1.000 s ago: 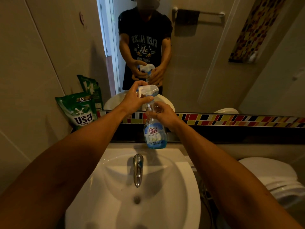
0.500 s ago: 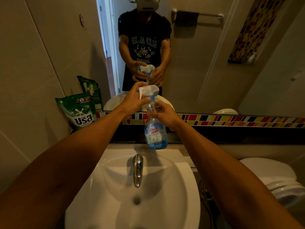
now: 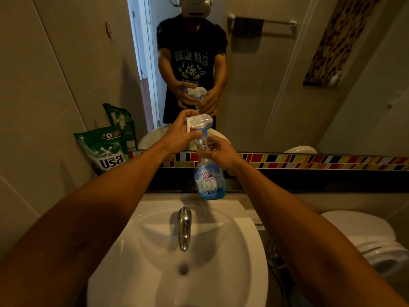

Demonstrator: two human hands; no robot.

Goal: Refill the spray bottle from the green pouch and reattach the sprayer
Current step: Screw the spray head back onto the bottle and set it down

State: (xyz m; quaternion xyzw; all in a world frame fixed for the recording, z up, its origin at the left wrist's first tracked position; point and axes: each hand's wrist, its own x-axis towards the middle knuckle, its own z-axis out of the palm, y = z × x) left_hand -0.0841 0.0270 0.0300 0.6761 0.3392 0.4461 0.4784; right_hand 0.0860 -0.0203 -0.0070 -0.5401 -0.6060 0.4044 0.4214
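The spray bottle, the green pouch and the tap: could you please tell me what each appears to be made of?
The clear spray bottle with the blue label looks like transparent glossy plastic: blue liquid shows through. The green refill pouch seems a flexible glossy plastic film, creased and slumped against the wall. The curved silver tap looks like polished chromed metal with mirror-like highlights.

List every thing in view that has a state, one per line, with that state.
spray bottle: upright, held above the back of the sink, blue liquid only near the bottom.
sprayer: on the bottle neck; whether screwed tight cannot be told.
left hand: closed on the sprayer.
right hand: closed on the bottle's upper body.
green pouch: standing against the wall, untouched.
faucet: no water running.
sink: basin without standing water.
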